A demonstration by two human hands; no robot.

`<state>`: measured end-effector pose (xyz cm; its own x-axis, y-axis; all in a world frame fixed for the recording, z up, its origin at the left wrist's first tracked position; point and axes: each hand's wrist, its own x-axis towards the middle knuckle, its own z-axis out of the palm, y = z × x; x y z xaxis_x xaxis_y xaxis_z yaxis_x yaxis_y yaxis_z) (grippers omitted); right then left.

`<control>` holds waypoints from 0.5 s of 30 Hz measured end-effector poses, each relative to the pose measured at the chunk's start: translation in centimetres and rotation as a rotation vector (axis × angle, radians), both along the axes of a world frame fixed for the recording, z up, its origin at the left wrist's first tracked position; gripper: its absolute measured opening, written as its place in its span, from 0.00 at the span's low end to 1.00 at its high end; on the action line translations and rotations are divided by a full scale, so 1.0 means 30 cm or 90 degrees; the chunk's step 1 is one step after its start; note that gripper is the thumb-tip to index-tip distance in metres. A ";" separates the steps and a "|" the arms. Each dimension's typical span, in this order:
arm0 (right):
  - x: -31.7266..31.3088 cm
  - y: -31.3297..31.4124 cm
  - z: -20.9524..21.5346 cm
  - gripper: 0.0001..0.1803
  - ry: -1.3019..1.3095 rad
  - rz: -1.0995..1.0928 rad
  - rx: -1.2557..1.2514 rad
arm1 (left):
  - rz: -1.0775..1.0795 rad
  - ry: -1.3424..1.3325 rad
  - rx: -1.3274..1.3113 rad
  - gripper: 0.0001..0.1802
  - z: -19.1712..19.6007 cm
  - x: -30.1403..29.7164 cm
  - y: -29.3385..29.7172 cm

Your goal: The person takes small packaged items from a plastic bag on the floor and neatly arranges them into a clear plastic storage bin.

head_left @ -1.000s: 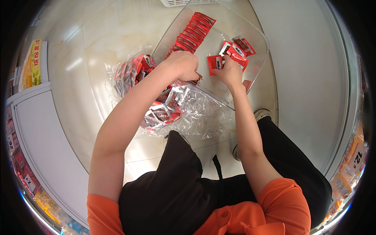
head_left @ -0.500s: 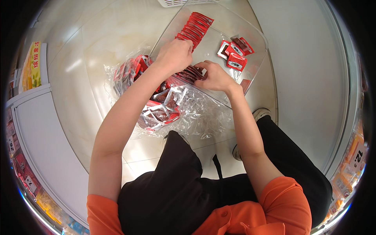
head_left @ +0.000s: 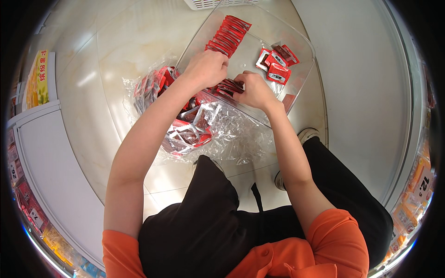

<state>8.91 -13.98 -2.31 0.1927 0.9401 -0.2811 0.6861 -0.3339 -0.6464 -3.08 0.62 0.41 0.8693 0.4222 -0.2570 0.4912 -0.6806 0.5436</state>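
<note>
A clear plastic bin (head_left: 257, 24) holds small red snack packets (head_left: 230, 33), standing on edge in a tight row along its left side. My left hand (head_left: 207, 68) reaches over the bin's left wall with its fingers curled at the near end of that row; the fingertips are partly hidden. At the near left corner, my right hand (head_left: 256, 91) has thumb and fingers closed on a bunch of dark-and-red snack packets (head_left: 228, 88) standing on edge. Several loose packets (head_left: 278, 65) lie flat in a small pile at the bin's right side.
An open clear plastic bag (head_left: 185, 132) full of red packets lies on the tiled floor, left of and partly under the bin. A white basket (head_left: 201, 4) shows at the top edge. Shelf units (head_left: 51, 148) flank both sides. My legs (head_left: 194, 222) are close below.
My right hand's fingers have shifted slightly at the packet bunch, which looks a little more fanned out. My left hand has barely moved. The view has shifted slightly.
</note>
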 end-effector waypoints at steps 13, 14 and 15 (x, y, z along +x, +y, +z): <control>0.054 -0.013 0.031 0.34 0.211 0.045 -0.137 | -0.146 0.125 0.034 0.14 -0.007 0.013 -0.023; 0.051 -0.013 0.016 0.33 0.196 0.050 -0.111 | -0.171 0.147 0.059 0.14 -0.001 0.017 -0.026; 0.044 -0.011 0.000 0.32 0.180 0.056 -0.085 | -0.171 0.141 0.055 0.14 -0.002 0.019 -0.025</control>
<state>10.24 -14.32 -2.32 0.0093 0.9006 -0.4345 0.5149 -0.3768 -0.7700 -2.51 -0.13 0.35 0.8796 0.2149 -0.4244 0.3879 -0.8404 0.3785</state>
